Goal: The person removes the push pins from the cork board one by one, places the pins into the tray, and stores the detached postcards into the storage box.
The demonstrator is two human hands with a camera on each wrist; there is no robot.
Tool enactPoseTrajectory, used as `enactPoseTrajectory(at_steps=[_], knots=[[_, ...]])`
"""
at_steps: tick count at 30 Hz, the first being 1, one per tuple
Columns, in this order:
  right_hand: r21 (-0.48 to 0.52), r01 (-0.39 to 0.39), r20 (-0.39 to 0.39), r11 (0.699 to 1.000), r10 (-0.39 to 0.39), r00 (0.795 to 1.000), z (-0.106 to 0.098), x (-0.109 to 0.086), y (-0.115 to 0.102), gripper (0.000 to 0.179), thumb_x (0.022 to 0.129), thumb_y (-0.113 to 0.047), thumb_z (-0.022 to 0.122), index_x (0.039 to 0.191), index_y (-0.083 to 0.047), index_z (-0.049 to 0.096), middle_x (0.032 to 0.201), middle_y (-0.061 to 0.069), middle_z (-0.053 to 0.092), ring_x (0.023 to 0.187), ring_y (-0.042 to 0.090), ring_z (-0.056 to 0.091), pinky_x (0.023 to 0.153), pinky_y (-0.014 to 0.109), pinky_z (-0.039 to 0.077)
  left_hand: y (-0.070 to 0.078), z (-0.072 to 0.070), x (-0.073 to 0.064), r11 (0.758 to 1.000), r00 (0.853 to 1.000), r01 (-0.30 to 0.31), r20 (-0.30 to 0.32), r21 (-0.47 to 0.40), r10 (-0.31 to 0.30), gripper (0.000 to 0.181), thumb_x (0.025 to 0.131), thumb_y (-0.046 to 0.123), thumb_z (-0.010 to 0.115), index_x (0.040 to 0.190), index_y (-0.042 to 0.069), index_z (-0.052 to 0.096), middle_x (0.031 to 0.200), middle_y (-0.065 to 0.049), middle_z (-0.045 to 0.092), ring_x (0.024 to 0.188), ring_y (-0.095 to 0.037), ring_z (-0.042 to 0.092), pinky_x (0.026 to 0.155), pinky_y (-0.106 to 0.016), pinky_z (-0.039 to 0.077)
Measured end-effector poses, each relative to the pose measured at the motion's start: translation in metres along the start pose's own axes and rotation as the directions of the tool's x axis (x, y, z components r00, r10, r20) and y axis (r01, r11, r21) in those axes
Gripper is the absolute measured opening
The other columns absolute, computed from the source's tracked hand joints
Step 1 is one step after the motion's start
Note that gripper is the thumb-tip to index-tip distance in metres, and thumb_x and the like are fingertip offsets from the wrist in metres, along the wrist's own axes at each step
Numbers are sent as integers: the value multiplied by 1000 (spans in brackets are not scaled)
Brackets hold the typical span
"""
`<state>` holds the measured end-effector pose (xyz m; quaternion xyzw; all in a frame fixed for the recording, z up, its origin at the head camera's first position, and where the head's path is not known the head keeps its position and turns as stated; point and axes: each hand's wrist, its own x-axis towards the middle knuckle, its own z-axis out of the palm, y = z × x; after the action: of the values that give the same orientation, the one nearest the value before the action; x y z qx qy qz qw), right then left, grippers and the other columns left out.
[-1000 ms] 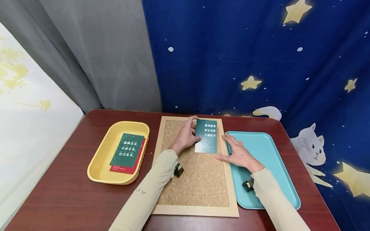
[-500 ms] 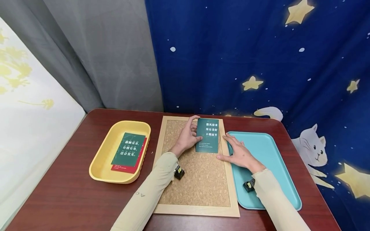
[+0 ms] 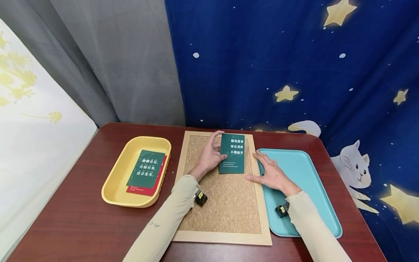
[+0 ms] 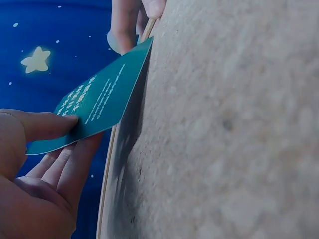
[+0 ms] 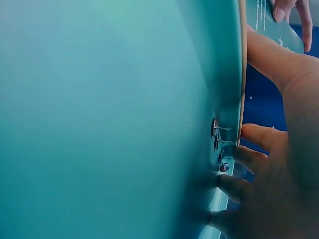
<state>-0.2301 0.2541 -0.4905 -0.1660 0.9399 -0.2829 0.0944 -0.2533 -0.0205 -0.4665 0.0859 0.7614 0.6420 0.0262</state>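
Observation:
A dark green card (image 3: 232,153) with white Chinese lettering is over the upper right part of the wood-framed cork board (image 3: 226,207). My left hand (image 3: 209,157) pinches its left side, thumb on top and fingers beneath. In the left wrist view the card (image 4: 102,94) slants away from the cork with a shadow under it. My right hand (image 3: 273,176) rests at the board's right frame, thumb and fingers spread. In the right wrist view several metal thumbtacks (image 5: 216,128) lie along the tray's edge, close to the fingertips of that hand (image 5: 279,149).
To the left stands a yellow bin (image 3: 114,185) holding another green card (image 3: 146,169) on top of a red card (image 3: 144,190). A turquoise tray (image 3: 298,163) lies against the board's right side, under my right hand. The dark red table (image 3: 75,218) ends at curtains behind.
My left hand has shifted a little to the left with the green card still pinched in it. The right hand stays at the frame. The head view moved slightly.

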Motion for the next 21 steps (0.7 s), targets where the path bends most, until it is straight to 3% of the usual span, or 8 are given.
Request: enactPoseTrajectory(at_steps=[4, 10, 21], knots=[[-4, 2, 6, 1000, -2, 1000, 0, -1, 0, 106, 85, -64, 77, 165, -12, 29, 175, 15, 17, 162, 44, 13, 125, 74, 3, 0, -5, -5, 1000, 1000, 1, -10, -30, -2, 94, 83, -23, 67, 156, 29, 36, 121, -22, 74, 71, -24, 75, 69, -27, 58], [5, -1, 2, 1000, 1, 1000, 1, -2, -1, 105, 85, -61, 78, 164, -11, 30, 175, 15, 18, 163, 43, 12, 126, 74, 2, 0, -10, -9, 998, 1000, -17, -25, -57, 15, 95, 84, -23, 65, 152, 38, 40, 124, -21, 73, 75, -26, 77, 69, -28, 60], [6, -3, 0, 1000, 3, 1000, 0, -1, -1, 106, 85, -62, 78, 164, -11, 29, 176, 15, 17, 163, 44, 10, 126, 73, 2, 6, -13, -16, 997, 997, -42, -72, -69, 37, 97, 84, -22, 62, 152, 45, 42, 125, -18, 74, 74, -20, 73, 69, -27, 58]])
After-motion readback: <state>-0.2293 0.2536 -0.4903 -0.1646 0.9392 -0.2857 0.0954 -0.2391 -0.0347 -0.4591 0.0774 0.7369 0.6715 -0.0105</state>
